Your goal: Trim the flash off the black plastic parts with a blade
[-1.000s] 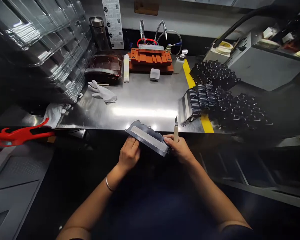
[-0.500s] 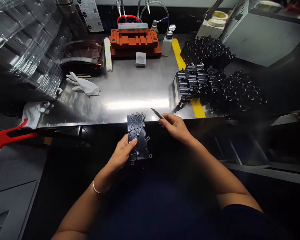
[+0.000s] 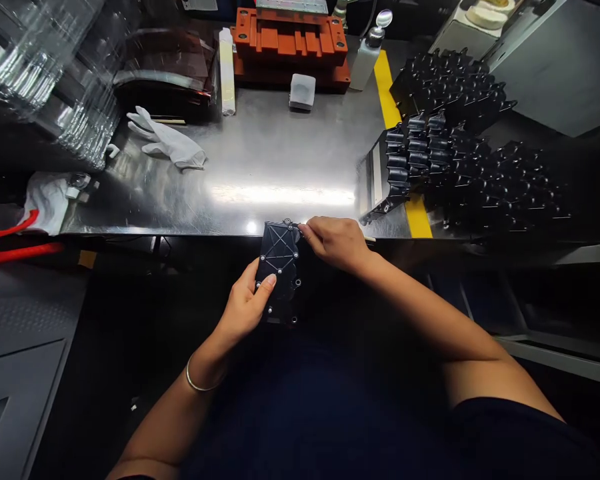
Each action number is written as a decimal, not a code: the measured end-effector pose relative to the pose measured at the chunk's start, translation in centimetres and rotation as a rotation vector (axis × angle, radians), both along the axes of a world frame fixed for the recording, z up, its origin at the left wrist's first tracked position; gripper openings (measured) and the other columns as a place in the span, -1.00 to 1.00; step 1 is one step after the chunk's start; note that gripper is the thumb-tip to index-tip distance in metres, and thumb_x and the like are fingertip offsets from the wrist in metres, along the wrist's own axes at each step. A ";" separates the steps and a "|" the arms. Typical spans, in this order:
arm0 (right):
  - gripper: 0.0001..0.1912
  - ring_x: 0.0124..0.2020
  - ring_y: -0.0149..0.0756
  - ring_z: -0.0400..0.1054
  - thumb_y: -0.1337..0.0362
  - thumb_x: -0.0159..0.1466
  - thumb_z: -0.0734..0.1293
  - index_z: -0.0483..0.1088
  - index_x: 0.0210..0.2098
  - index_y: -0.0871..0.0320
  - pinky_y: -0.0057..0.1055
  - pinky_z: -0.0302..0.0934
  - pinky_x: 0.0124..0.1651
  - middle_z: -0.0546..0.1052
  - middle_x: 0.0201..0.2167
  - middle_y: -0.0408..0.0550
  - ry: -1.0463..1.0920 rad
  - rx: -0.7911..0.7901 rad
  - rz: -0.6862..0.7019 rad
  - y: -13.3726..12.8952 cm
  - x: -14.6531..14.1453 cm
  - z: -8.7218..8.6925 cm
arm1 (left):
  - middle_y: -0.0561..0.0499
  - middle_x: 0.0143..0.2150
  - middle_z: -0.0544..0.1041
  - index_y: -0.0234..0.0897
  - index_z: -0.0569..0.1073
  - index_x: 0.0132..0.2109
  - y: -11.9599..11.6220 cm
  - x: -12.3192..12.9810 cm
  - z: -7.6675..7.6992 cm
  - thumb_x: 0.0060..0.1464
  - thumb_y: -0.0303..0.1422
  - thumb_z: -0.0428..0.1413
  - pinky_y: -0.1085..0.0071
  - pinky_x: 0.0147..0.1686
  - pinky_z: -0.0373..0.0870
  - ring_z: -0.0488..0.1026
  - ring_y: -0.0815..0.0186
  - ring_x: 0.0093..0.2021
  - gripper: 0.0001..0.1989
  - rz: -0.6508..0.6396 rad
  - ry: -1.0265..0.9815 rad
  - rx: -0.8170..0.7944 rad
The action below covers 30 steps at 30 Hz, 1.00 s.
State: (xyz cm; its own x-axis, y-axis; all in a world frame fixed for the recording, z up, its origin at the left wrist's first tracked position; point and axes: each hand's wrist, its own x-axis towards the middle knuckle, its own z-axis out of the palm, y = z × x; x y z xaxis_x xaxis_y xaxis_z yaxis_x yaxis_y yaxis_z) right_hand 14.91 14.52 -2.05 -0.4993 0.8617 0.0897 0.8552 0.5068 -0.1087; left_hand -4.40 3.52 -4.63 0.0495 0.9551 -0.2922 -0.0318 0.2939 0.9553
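Observation:
My left hand (image 3: pixel 246 299) is closed around the left edge of a black moulded plastic cover (image 3: pixel 280 250), thumb flat on its ribbed face. The cover is held upright at the bench's front edge, with small metal-ringed holes along its sides. My right hand (image 3: pixel 337 243) is closed on a slim craft knife (image 3: pixel 371 239). Its pale handle end sticks out behind the palm. The blade tip lies at the cover's upper right corner, mostly hidden by my fingers; whether it touches the edge I cannot tell.
Black moulded parts (image 3: pixel 460 153) stand stacked at the right by yellow tape (image 3: pixel 420 217). An orange fixture (image 3: pixel 290 50), a pump bottle (image 3: pixel 366 61) and a white block (image 3: pixel 303 91) are at the back. A white glove (image 3: pixel 167 140) lies left, near clear trays (image 3: pixel 75 87).
My right hand has turned over and brought the knife left to the cover's upper right corner. The left hand still holds the cover, tilted slightly. The view has shifted downward.

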 end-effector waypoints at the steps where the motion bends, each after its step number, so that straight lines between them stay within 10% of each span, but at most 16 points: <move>1: -0.49 -0.50 -0.34 0.31 0.07 0.42 0.02 0.43 -0.39 0.22 -0.40 -0.20 -0.47 0.51 -0.50 -0.03 -0.009 0.010 0.000 0.2 0.0 0.1 | -0.09 -0.01 0.53 -0.30 0.36 0.16 0.0 0.0 0.1 0.13 -0.14 0.13 0.36 -0.18 0.48 0.51 0.20 -0.14 -0.48 -0.001 0.002 0.001; 16: -0.46 -0.53 -0.37 0.28 0.01 0.41 0.06 0.48 -0.42 0.22 -0.41 -0.22 -0.46 0.51 -0.52 -0.04 -0.059 0.041 0.035 1.8 0.2 0.9 | -0.07 -0.11 0.55 -0.33 0.36 0.16 0.4 -0.5 0.2 0.14 -0.16 0.11 0.42 -0.27 0.45 0.50 0.25 -0.23 -0.50 -0.027 -0.014 -0.002; 30: -0.47 -0.58 -0.42 0.24 0.02 0.39 0.11 0.44 -0.54 0.19 -0.41 -0.21 -0.52 0.46 -0.61 -0.09 0.041 0.099 0.215 -2.1 1.6 0.4 | -0.08 -0.08 0.55 -0.31 0.35 0.17 0.2 -0.5 0.0 0.16 -0.18 0.10 0.42 -0.25 0.46 0.51 0.23 -0.19 -0.51 -0.016 0.022 0.008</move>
State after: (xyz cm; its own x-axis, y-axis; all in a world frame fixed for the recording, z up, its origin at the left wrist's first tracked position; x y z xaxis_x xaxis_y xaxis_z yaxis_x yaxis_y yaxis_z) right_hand 16.54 12.47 -1.62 -0.6644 0.7223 0.1919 0.7226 0.6864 -0.0819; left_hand -4.87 3.70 -4.58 0.0585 0.9567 -0.2853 -0.0066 0.2861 0.9582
